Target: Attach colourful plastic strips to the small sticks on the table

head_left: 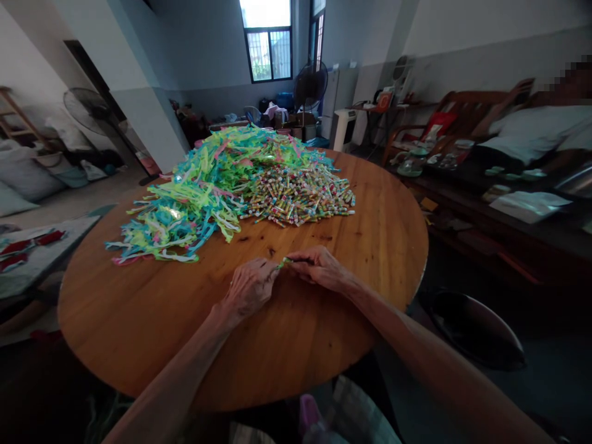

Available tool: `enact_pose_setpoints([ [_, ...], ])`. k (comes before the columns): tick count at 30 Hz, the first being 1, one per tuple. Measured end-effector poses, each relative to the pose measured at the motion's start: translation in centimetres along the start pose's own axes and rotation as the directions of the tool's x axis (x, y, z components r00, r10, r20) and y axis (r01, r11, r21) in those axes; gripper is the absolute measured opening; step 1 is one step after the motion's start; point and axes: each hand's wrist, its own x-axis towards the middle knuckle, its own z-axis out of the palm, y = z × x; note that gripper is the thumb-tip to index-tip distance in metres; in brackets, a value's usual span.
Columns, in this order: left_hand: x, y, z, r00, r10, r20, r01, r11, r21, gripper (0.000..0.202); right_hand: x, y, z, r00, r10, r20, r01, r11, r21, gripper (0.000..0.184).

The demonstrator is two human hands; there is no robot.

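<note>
My left hand (pixel 250 286) and my right hand (pixel 318 267) meet over the near middle of a round wooden table (pixel 139 320). Both are pinched on a small thin green piece (pixel 285 262) held between their fingertips. Farther back on the table lies a big heap of bright green, blue and pink strips (pixel 198 191). Beside it on the right is a pile of several small colourful tubes (pixel 296 194).
A dark round stool (pixel 472 330) stands at the table's right. A person in a white shirt (pixel 536 132) lies on a wooden bench at far right, behind a low table with dishes. Fans (pixel 309 83), a window and clutter fill the back.
</note>
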Motion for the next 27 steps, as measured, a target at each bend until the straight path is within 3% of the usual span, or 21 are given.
enact_pose_setpoints([
  [8,0.0,-0.2,0.1,0.999,0.026,0.031,-0.027,0.999,0.036,0.027,-0.1,0.2,0.0,1.000,0.008,0.030,-0.008,1.000,-0.013,0.048],
  [17,-0.1,-0.7,0.0,0.993,0.108,0.043,-0.110,0.993,0.043,0.027,-0.4,0.2,-0.3,0.997,-0.053,0.051,0.064,0.965,-0.256,0.025],
  [21,-0.5,-1.5,0.3,0.982,0.180,0.056,-0.181,0.983,0.017,0.027,-0.8,-0.4,0.0,0.997,-0.018,0.074,0.041,0.945,-0.325,0.021],
  [25,-0.8,-1.4,0.5,0.982,0.180,0.057,-0.183,0.982,0.046,0.026,-1.0,-0.7,0.6,0.995,-0.006,0.097,0.029,0.971,-0.235,0.020],
  [27,-0.8,-1.0,-0.3,0.990,0.126,0.062,-0.130,0.988,0.077,0.026,-0.9,-0.8,0.8,0.992,0.038,0.118,-0.024,0.992,-0.120,0.031],
])
